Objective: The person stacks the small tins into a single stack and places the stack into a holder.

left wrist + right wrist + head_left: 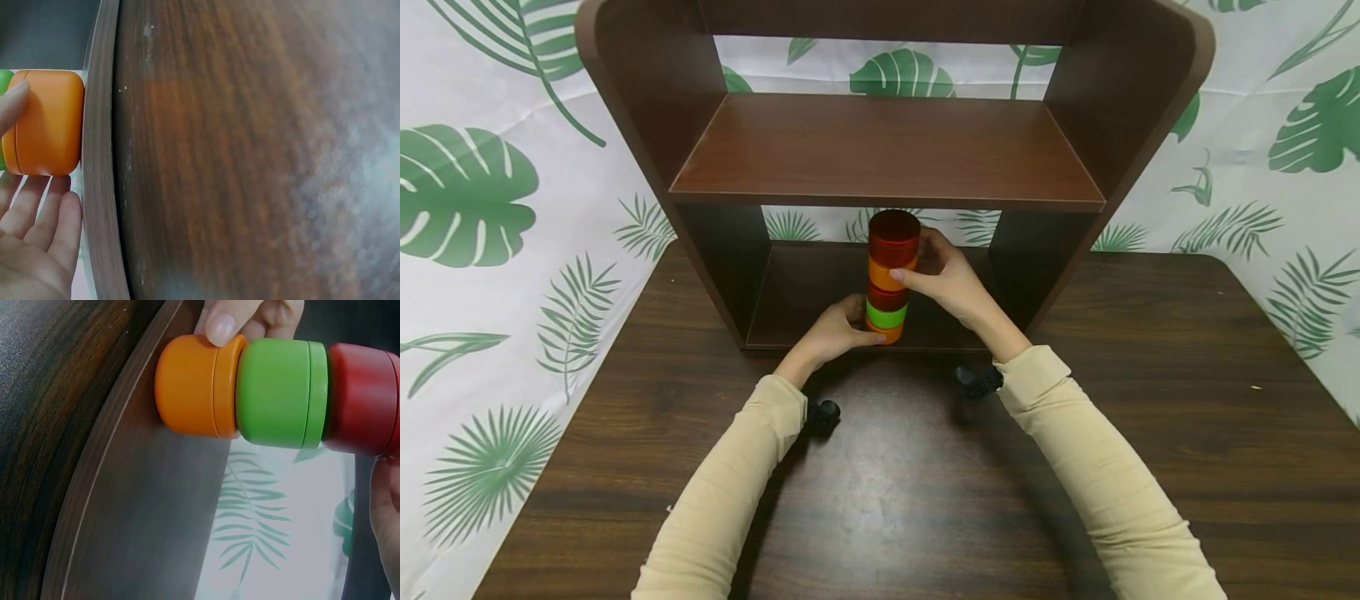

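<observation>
A tall stack of several cups stands upright at the front edge of the bookshelf's lower board; whether its base touches the board I cannot tell. From the bottom it runs orange cup (187, 387), green cup (275, 394), red cup (359, 397), upper orange cup (883, 277) and top red cup (893, 242). The top cup's dark mouth faces up. My left hand (835, 329) holds the bottom orange cup, thumb in front and fingers behind. Higher up, my right hand (951, 279) grips the upper orange cup from the right, its thumb across the front.
A dark brown bookshelf (887, 150) surrounds the stack, with side walls left and right and a middle board (887, 202) just behind and above it. It stands on a wooden table (880, 500). Leaf-patterned cloth (475, 292) hangs behind.
</observation>
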Tool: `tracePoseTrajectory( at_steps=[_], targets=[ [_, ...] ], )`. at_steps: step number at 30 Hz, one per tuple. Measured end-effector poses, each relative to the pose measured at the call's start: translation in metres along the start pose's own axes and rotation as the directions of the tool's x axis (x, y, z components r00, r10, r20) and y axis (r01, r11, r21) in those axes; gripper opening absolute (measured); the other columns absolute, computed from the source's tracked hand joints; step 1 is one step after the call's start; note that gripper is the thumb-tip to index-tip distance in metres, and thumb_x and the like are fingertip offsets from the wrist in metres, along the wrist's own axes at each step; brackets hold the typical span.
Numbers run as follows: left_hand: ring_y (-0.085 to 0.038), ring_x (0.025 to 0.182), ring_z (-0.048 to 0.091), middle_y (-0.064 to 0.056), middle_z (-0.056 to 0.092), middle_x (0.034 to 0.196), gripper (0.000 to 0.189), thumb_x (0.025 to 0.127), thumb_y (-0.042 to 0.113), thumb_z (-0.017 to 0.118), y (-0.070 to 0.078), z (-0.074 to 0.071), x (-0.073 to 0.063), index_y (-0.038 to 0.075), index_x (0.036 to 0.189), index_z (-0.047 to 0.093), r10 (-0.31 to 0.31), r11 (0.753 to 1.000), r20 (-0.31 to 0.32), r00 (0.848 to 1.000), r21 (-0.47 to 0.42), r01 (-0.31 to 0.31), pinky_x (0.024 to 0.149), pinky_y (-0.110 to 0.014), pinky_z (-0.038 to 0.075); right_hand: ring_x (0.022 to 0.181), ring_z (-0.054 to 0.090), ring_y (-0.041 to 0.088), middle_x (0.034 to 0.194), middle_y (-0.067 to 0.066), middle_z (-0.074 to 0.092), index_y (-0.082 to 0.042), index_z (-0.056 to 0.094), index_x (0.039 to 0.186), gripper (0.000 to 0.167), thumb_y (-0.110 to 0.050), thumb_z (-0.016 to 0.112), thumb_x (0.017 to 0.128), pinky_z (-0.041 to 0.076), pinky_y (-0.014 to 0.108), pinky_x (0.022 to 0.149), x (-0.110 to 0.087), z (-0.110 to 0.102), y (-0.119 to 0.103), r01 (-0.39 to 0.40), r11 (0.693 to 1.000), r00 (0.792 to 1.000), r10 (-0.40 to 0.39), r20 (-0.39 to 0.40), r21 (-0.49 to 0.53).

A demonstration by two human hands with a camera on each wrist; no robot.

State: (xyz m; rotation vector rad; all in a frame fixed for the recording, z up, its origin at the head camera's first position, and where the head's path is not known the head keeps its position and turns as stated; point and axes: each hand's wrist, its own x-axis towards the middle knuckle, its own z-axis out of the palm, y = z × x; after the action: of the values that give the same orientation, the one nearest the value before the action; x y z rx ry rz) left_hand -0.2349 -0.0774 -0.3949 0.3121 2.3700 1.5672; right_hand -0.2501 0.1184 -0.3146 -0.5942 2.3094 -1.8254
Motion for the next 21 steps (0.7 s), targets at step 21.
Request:
tracePoseTrajectory(
  at_steps=[21],
  targets=[
    [-0.03,0.138,0.038,-0.011,0.041,0.149,0.066,0.089,0.029,0.065,0.018,-0.03,-0.039,0.013,0.146,0.036,0.042,0.983,-0.107,0.993,0.182,-0.022,0.113,-0.049,0.034,0.141,0.032,0.03,0.152,0.015,0.031,-0.011,0.019,0.151,0.073,-0.015,0.061,0.092,0.031,0.047,0.115,-0.033,-0.03,-0.002,0.05,0.999,0.997,-0.05,-0.067,-0.004]
  ],
)
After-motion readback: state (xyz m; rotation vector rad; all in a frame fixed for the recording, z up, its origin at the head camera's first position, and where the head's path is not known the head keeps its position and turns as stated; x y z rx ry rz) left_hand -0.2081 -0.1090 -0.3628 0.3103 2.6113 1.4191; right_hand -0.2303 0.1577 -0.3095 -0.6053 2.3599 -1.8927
